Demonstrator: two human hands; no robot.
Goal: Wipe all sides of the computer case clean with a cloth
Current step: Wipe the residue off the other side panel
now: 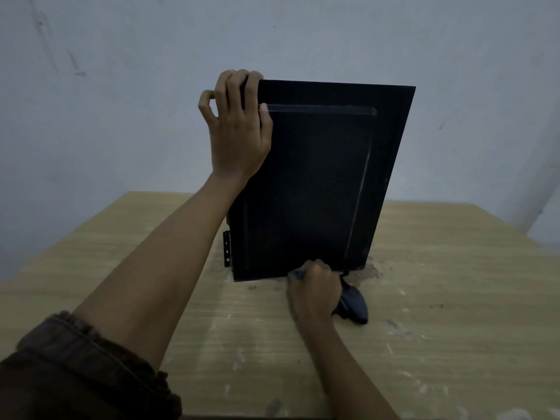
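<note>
Plainly the job is mid-course: the black computer case (309, 183) stands on end near the middle of the wooden desk (454, 298), its broad side panel facing the person and its top leaning a little to the right. The left hand (239, 131) grips the case's top left corner, fingers curled over the far edge and thumb on the near face, steadying it. The right hand (315, 289) is closed round a dark cloth (353, 301) and presses it against the bottom edge of the near panel, toward its right corner; a loose tail of cloth lies on the desk to the right of the hand. Judging by that position, this panel is close to done, though the dim light hides whether it is truly clean. The far, top and end faces cannot be checked, so they likely remain. Brown crumbs (371, 269) sit on the desk beside the case's near right corner.
</note>
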